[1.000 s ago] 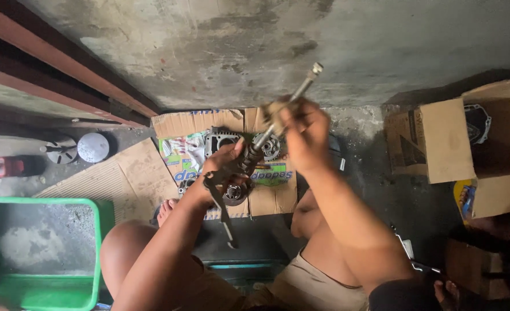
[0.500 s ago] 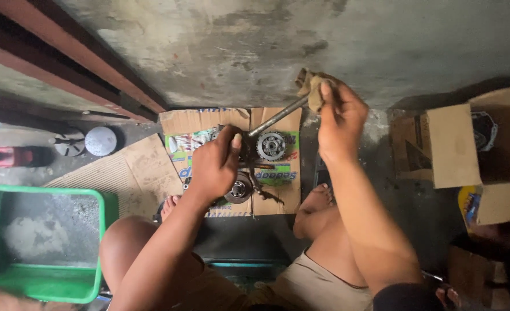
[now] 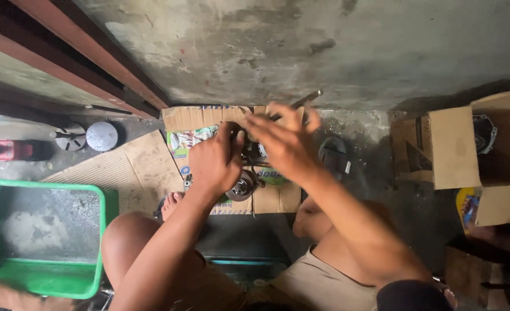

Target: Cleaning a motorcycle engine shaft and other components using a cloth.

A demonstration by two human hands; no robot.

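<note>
My left hand (image 3: 216, 162) is closed around a greasy metal gear assembly (image 3: 242, 187), and a round hub shows just below the fingers. My right hand (image 3: 286, 144), blurred by motion, lies over the same assembly and grips a long metal rod (image 3: 305, 100). The rod's end sticks out up and to the right past my fingers. Both hands work above a flattened piece of printed cardboard (image 3: 275, 198) on the floor, between my bare knees.
A green plastic tub (image 3: 48, 187) sits at the left. Beyond it are a red tool (image 3: 10, 150) and two round grey metal parts (image 3: 101, 136). Open cardboard boxes (image 3: 453, 147) stand at the right, and a dark sandal (image 3: 332, 156) lies near my right hand. A concrete wall runs behind.
My right hand has come down along the rod from its far end toward the assembly. The rod now lies lower and flatter. My left hand keeps its hold on the gear assembly.
</note>
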